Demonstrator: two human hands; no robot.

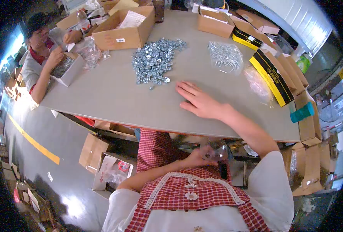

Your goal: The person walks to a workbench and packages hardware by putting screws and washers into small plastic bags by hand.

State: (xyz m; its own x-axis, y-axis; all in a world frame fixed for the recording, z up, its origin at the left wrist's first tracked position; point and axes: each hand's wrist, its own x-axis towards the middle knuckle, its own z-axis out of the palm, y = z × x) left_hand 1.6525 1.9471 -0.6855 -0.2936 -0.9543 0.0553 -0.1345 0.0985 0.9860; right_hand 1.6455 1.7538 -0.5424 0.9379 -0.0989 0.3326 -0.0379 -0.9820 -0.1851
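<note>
My right hand [199, 102] lies palm down on the grey table with its fingers stretched out and nothing in it. Just beyond its fingertips is a loose heap of small silver metal fasteners [152, 61], with a single piece [151, 88] apart at the near side. Below the table edge, close to my lap, my left hand [201, 157] is closed around a clear plastic bag [219, 153]. What the bag contains, if anything, is too blurred to make out.
A clear bag of screws [225, 57] and a bag of pale small parts [257, 83] lie at right, beside black-and-yellow boxes [271, 73] and a teal roll [302, 112]. An open cardboard box [124, 29] stands behind the heap. At left, another person [44, 58] handles a white box [70, 71].
</note>
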